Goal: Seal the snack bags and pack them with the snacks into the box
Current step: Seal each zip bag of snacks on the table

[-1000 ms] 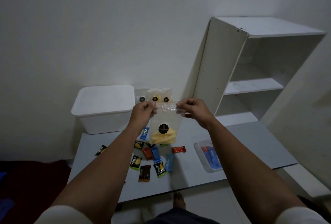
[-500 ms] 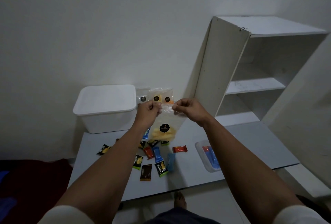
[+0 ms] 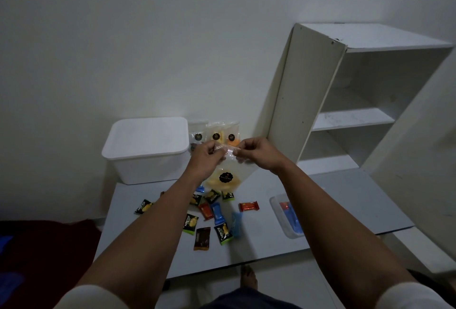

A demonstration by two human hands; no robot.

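Grey tabletop (image 3: 345, 200) at the frame's centre carries scattered small snacks (image 3: 212, 212) and a white box (image 3: 148, 150) at upper left. Above them, left hand (image 3: 206, 155) and right hand (image 3: 256, 153) pinch the top edge of a clear snack bag (image 3: 225, 177), fingers closed on it.

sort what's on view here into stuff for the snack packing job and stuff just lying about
For the job: snack bag pinched by left hand and right hand; three bags by the wall; loose snacks; white box.

Lying about: shelf unit; clear tray.
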